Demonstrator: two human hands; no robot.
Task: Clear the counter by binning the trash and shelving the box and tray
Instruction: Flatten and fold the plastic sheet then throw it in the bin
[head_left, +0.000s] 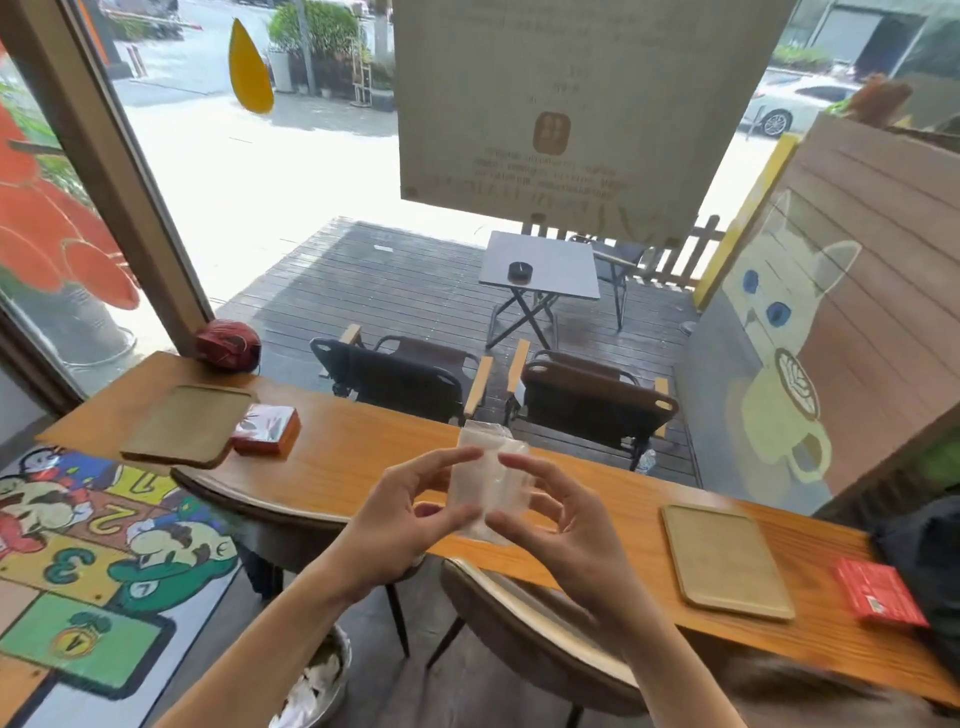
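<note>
A crumpled clear plastic wrapper (485, 480) is held up over the wooden counter (363, 457), pinched between my left hand (402, 519) and my right hand (561, 525). One wooden tray (189, 423) lies at the counter's left end with a red box (266, 430) beside it. A second wooden tray (724, 558) lies toward the right, and another red box (878, 592) sits at the far right. A metal bin (317, 686) holding white scraps stands on the floor below my left arm.
Two chairs (540, 623) are pushed under the counter in front of me. A dark bag (930, 561) rests at the counter's right end. A red round object (228, 344) sits by the window frame. The window runs along the counter's far edge.
</note>
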